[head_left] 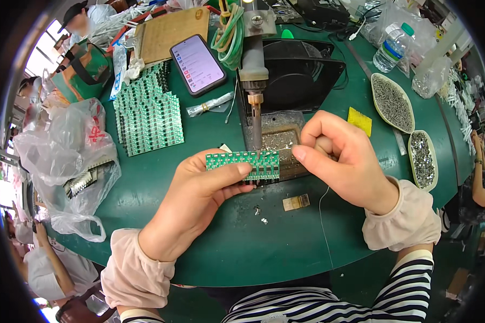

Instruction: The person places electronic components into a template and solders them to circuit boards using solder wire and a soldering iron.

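My left hand [199,183] grips a green circuit board panel [268,171] by its left part, thumb on top and fingers beneath. Above the panel a soldering iron [256,116] points straight down from its holder, its tip at the board's far edge. Thumb and forefinger of my right hand [345,161] pinch a thin solder wire [279,149] that reaches toward the iron's tip. A loose length of the wire hangs below this hand and trails over the green table [221,258]. Whether the wire touches the tip I cannot tell.
Stacked circuit boards [151,116], a phone [198,64] and a plastic bag [70,156] lie to the left. On the right are two dishes of small metal parts [392,102], a yellow sponge [360,121] and a bottle [393,49]. A black fan [291,75] stands behind the iron.
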The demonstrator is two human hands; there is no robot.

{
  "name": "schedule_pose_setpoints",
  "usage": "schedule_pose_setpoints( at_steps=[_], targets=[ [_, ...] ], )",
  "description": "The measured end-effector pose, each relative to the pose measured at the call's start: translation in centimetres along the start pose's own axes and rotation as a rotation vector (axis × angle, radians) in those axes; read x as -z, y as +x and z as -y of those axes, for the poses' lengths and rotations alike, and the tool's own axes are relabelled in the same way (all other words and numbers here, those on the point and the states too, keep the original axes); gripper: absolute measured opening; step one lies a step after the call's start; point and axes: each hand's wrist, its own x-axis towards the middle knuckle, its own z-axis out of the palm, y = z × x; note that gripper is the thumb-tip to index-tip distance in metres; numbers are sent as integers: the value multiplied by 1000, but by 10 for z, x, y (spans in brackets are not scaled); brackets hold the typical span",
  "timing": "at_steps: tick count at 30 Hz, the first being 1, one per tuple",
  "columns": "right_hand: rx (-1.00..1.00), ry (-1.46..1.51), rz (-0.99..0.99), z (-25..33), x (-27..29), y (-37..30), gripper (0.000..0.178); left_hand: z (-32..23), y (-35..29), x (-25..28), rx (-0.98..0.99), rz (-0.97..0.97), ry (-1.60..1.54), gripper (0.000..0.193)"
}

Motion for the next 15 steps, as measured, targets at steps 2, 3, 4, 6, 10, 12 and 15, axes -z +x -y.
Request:
schedule_pose_setpoints(
  at_steps=[2,3,4,6,10,12,15],
  targets=[
    [-11,36,8,-1,-1,0,13,-2,-2,-1,-5,1,-2,7],
    [-23,64,12,-1,-2,1,13,-2,-2,0,-12,1,-8,6],
    [-35,91,15,-2,-2,1,13,-2,-2,0,-20,0,-14,6],
    [-26,94,23,-6,-2,1,13,-3,-2,-1,-20,2,-16,5],
    [-18,119,31,-5,-3,1,13,-4,-3,2,-8,58,-64,9],
    [-24,135,33,-5,-3,1,13,-5,-4,1,-12,64,-64,9],
    [-30,149,34,-5,-2,1,13,-6,-4,1,-17,72,-63,10]
  ],
)
